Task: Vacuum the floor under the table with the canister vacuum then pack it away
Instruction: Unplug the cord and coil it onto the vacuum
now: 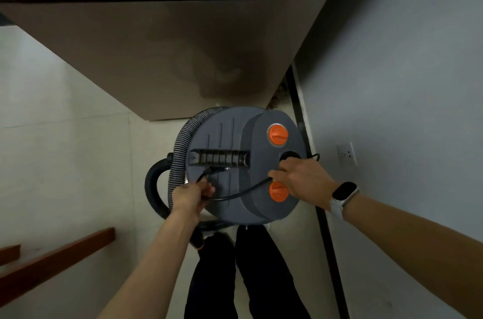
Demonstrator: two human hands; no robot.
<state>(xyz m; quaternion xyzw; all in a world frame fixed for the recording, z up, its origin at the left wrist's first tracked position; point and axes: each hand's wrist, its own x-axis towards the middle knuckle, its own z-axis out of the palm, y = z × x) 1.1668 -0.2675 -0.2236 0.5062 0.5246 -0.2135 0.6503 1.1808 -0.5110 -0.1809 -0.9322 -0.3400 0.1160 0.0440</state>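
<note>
The grey round canister vacuum (235, 143) stands on the floor in front of my legs, seen from above, with two orange knobs (278, 134) and a recessed carry handle (219, 157). Its ribbed grey hose (183, 141) is wrapped round the left side of the body. A black power cord (240, 192) runs across the lid between my hands. My left hand (192, 197) grips the cord at the lid's left edge. My right hand (300, 179) pinches the cord near the lower orange knob, by a black round opening (288, 155).
A brown table top (170, 57) overhangs just beyond the vacuum. A grey wall with a white socket (346, 154) is on the right, with a dark skirting strip (324, 227) along its base. A red-brown wooden piece (57, 256) lies at lower left on the pale tiles.
</note>
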